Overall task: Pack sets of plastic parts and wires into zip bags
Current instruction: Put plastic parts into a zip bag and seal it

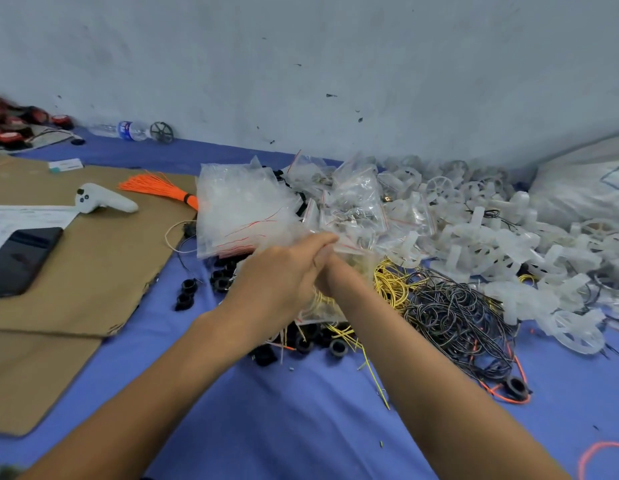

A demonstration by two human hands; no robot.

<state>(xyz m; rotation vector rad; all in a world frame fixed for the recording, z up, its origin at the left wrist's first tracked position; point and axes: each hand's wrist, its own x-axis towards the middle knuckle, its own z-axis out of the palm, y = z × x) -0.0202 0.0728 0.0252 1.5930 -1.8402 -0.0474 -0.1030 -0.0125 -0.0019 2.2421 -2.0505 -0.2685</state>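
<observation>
My left hand [280, 275] and my right hand [324, 263] meet above the blue cloth [301, 427] and pinch the top of a small clear zip bag [322, 308]. The bag hangs between my forearms with yellow wire showing inside. My left hand covers most of my right hand's fingers. Loose yellow wires [391, 282] and a tangle of black wires [453, 317] lie just to the right. Black plastic rings [308, 341] are scattered under the bag. White plastic parts [509, 244] are heaped at the right.
Filled zip bags [353, 202] pile up behind my hands, beside a large clear bag of empty zip bags [238, 209]. At the left, cardboard [76, 289] carries a phone [20, 258], a white controller [100, 200] and an orange wire bundle [155, 185]. A water bottle [128, 129] lies by the wall.
</observation>
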